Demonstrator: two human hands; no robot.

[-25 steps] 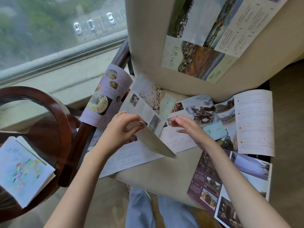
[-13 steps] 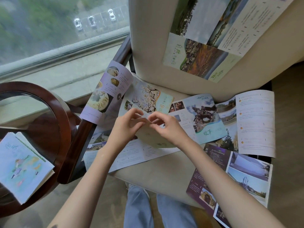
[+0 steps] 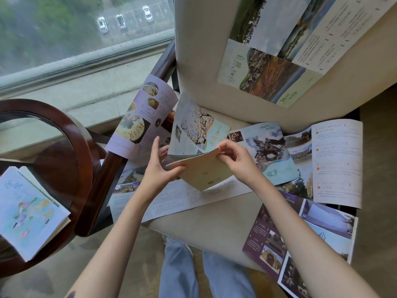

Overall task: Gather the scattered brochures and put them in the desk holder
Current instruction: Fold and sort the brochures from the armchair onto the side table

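Both hands on the job: my left hand (image 3: 160, 168) and right hand (image 3: 235, 161) hold a cream-backed paper brochure (image 3: 202, 172) half-folded above the left half of a beige upholstered chair seat (image 3: 214, 214), its blossom-tree panel arching toward the seat's back edge. My right thumb and forefinger pinch the cream panel's top edge. My left fingers curl round its left corner, thumb lifted. The sheet looks thin, light and floppy, likely to buckle or spring out of its creases, so I judge it best taken along the folds with both hands, not by one loose corner. Beneath it a long white text leaflet (image 3: 171, 201) lies toward the seat's front left; a blue statue brochure (image 3: 269, 151) spreads to the right edge. A purple photo brochure (image 3: 279, 233) overhangs the front right corner, a lavender food brochure (image 3: 139, 117) drapes over the dark wooden armrest (image 3: 111, 168), and a landscape brochure (image 3: 268, 67) leans on the cream backrest (image 3: 204, 61). A folded pastel stack (image 3: 28, 211) sits on a round dark-wood side table (image 3: 71, 130). No desk holder is in view.
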